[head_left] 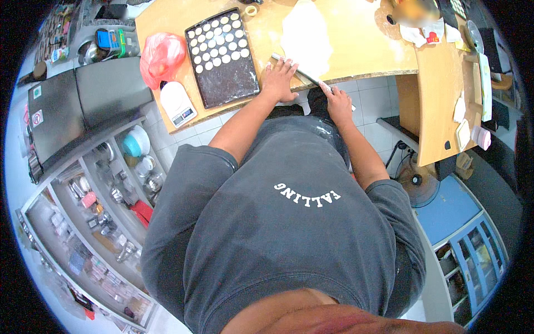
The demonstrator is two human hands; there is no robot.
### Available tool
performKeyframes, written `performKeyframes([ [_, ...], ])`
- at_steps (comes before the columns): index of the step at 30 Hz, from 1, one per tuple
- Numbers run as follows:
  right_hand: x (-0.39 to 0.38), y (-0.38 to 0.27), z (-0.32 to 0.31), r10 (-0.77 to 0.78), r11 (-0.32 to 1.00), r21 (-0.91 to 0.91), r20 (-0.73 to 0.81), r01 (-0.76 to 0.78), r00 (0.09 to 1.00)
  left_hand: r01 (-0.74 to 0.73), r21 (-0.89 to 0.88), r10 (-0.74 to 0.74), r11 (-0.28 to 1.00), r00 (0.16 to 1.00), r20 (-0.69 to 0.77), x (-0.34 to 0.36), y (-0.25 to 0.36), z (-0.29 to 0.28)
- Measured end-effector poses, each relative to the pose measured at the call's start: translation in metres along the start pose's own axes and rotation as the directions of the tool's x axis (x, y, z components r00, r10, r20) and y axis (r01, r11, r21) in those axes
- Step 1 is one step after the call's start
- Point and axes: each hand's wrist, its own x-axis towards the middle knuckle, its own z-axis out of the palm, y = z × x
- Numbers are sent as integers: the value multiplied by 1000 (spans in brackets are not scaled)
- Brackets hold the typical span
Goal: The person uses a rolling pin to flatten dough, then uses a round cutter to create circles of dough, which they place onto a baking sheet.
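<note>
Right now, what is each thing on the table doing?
Dough sheet: rolled flat, floury.
Rolling pin: lying at the dough's near edge.
Left hand: pressed flat on the pin.
Right hand: resting on the pin.
Dark tray: part filled with round dough discs.
Kitchen scale: bare.

You are looking at one dark tray (229, 83) carrying about twenty-six dough rounds (220, 40), one dough sheet (305, 37), one rolling pin (309, 77) lying under your two hands, left (279, 79) and right (337, 104), one scale (178, 103) and one red bag (161, 57).
</note>
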Motion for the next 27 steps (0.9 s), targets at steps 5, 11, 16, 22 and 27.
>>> performKeyframes([
  [5,-6,-1,6,12,999,45,-3,-12,1000,14,-18,-14,1000,1000,13,1,1,2],
  [11,-7,-2,4,0,998,65,7,0,1000,38,-9,-37,999,995,90,2,3,-6],
  [16,-11,-8,-6,-17,996,86,4,16,1000,61,-5,-60,998,993,102,-5,2,-1],
  [22,-15,-7,-5,-27,985,172,50,18,998,74,-3,-73,997,990,122,-2,5,1],
  [27,-18,-6,-3,-57,985,164,70,45,996,72,34,-76,997,987,144,-6,4,1],
])
